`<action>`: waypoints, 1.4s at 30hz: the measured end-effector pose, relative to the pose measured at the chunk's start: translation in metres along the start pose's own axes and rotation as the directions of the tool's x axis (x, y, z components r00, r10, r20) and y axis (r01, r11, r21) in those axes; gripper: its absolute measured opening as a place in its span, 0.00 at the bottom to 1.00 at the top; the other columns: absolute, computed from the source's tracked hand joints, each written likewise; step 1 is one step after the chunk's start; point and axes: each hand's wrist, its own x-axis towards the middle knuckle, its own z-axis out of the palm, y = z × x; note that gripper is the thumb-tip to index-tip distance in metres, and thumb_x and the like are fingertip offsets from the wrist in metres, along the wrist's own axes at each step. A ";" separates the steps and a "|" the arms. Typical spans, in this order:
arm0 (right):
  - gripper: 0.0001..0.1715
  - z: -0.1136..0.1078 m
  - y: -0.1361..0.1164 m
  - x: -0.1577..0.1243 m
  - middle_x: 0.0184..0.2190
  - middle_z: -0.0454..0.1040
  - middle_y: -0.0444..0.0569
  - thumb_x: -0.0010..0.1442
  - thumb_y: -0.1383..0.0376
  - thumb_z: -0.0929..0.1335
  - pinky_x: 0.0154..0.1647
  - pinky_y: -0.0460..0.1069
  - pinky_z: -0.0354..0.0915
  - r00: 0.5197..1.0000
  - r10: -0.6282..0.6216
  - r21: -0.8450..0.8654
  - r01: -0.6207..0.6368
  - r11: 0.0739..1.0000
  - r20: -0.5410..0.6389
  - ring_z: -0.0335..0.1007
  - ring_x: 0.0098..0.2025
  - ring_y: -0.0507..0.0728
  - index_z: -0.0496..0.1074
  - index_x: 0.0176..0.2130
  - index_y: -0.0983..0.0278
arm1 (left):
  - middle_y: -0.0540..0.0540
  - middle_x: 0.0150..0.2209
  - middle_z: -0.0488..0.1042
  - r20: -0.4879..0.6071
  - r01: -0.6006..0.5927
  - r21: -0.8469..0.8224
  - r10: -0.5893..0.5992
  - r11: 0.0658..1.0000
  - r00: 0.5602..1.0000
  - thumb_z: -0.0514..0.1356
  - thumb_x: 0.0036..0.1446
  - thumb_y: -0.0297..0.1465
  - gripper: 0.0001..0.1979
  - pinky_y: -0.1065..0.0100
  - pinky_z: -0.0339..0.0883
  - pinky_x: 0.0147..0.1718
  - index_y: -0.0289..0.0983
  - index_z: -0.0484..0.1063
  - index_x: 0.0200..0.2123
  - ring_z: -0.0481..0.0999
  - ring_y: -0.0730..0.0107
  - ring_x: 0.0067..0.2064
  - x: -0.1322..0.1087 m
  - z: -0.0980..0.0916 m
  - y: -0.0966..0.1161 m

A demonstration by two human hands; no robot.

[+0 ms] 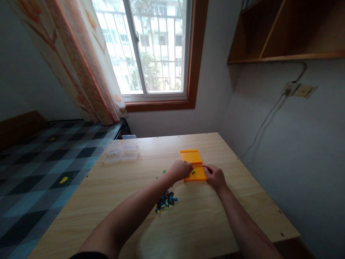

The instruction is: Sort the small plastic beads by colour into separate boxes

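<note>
An orange plastic tray (198, 176) made of two flat panels lies on the wooden table, its far panel (191, 156) slightly beyond my hands. My left hand (182, 170) is over the near panel's left side, fingers bent together; whatever they hold is hidden or too small to name. A small green piece (193, 172) shows just right of those fingertips. At the right edge, my right hand (215, 176) has thumb and fingers closed on the tray's side. Beneath my left forearm lies a pile of tiny blue, brown and yellow building bricks (166, 200), partly covered.
Loose green pieces (164, 171) lie left of the tray. Clear plastic boxes (121, 150) stand at the table's far left corner. A bed with a checked cover (40, 172) adjoins on the left. Beyond the table (113, 194) are a window and a wall with a socket (291, 88).
</note>
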 end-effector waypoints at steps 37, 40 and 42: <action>0.13 0.033 -0.076 0.051 0.44 0.82 0.48 0.63 0.64 0.66 0.42 0.46 0.61 0.786 0.120 -0.360 0.137 0.923 0.606 0.75 0.47 0.57 0.80 0.43 0.59 | 0.47 0.29 0.79 -0.266 0.384 -0.560 -0.599 0.734 0.756 0.56 0.61 0.42 0.17 0.67 0.64 0.32 0.39 0.79 0.32 0.77 0.64 0.31 -0.161 0.004 -0.124; 0.13 0.033 -0.076 0.049 0.44 0.82 0.48 0.62 0.64 0.66 0.42 0.45 0.61 0.774 0.136 -0.362 0.127 0.923 0.619 0.75 0.47 0.56 0.80 0.43 0.59 | 0.48 0.32 0.79 -0.236 0.289 -0.512 -0.456 0.809 0.858 0.60 0.59 0.37 0.09 0.68 0.64 0.35 0.41 0.80 0.33 0.76 0.67 0.33 -0.158 0.005 -0.107; 0.13 0.031 -0.074 0.049 0.44 0.82 0.47 0.60 0.65 0.67 0.41 0.45 0.61 0.767 0.148 -0.363 0.117 0.925 0.625 0.76 0.47 0.56 0.80 0.43 0.58 | 0.48 0.37 0.79 -0.220 0.241 -0.480 -0.382 0.844 0.898 0.63 0.59 0.35 0.07 0.69 0.65 0.38 0.43 0.81 0.35 0.77 0.67 0.36 -0.156 0.006 -0.097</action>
